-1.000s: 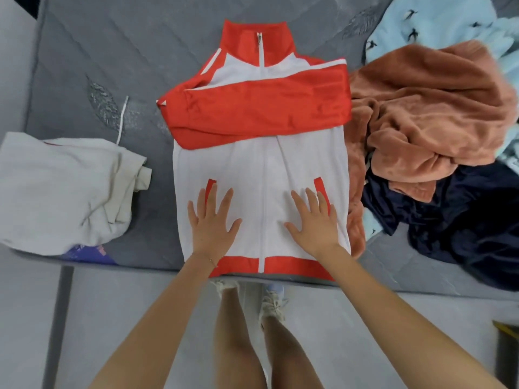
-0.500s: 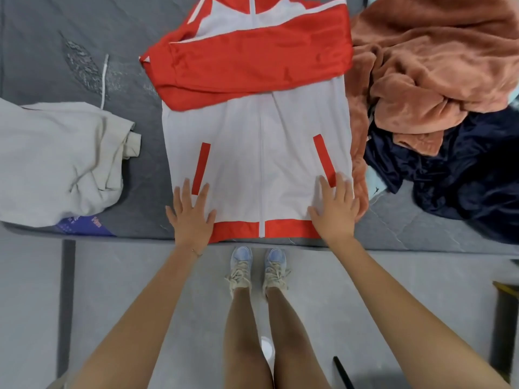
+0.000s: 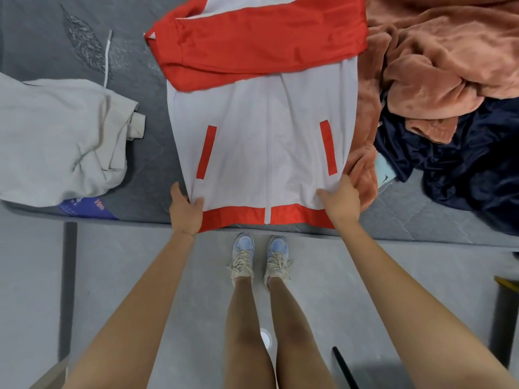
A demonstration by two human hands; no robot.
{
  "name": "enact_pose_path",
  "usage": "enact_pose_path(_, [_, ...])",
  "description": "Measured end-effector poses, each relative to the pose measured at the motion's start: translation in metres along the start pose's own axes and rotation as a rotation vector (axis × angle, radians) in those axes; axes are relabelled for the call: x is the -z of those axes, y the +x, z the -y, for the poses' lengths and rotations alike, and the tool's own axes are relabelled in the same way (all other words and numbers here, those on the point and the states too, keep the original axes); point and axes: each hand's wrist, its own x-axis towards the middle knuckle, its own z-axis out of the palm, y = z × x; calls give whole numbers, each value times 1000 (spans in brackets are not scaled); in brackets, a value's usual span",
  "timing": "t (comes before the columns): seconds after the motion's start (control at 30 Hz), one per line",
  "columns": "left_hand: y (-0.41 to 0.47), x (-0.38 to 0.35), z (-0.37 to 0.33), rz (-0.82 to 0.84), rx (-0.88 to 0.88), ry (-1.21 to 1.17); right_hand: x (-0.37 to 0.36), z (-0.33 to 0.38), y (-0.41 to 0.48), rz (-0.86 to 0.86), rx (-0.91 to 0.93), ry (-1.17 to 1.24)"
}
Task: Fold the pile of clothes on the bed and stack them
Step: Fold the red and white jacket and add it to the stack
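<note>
A white and red zip jacket (image 3: 264,153) lies flat on the grey bed (image 3: 42,32), its red sleeves folded across the chest. My left hand (image 3: 185,210) grips the jacket's bottom left corner at the red hem, thumb on top of the cloth. My right hand (image 3: 341,202) grips the bottom right corner the same way. A folded beige garment (image 3: 59,138) sits on the bed to the left. To the right lies a pile: a fuzzy terracotta garment (image 3: 438,60) over a dark navy one (image 3: 466,164).
The bed's front edge runs just below the jacket hem, with grey floor (image 3: 118,270) and my legs and sneakers (image 3: 259,258) beneath. A white cord (image 3: 106,57) lies on the bed at upper left. A dark post (image 3: 502,318) stands at the right.
My hands slid from flat on the jacket's lower front outward and down to its bottom corners, and the fingers have closed on the hem. The view has tilted down toward the floor.
</note>
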Motion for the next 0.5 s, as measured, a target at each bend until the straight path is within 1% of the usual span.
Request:
enact_pose_path(0.07, [2, 1, 2, 19, 31, 53, -1, -1, 0, 68, -24, -37])
enact_pose_path(0.17, [2, 5, 5, 93, 0, 144, -3, -1, -2, 157, -76, -52])
enact_pose_path(0.23, [-3, 6, 4, 117, -14, 108, -3, 1, -3, 182, -30, -48])
enact_pose_path(0.37, [-23, 5, -14, -9, -89, -75, 2, 17, -5, 253, 113, 205])
enact_pose_path(0.4, [-28, 4, -22, -42, -107, -130, 3, 24, -6, 282, 118, 281])
enact_pose_path(0.5, [-39, 1, -51, -80, -134, -340, 2, 49, -8, 357, 28, 555])
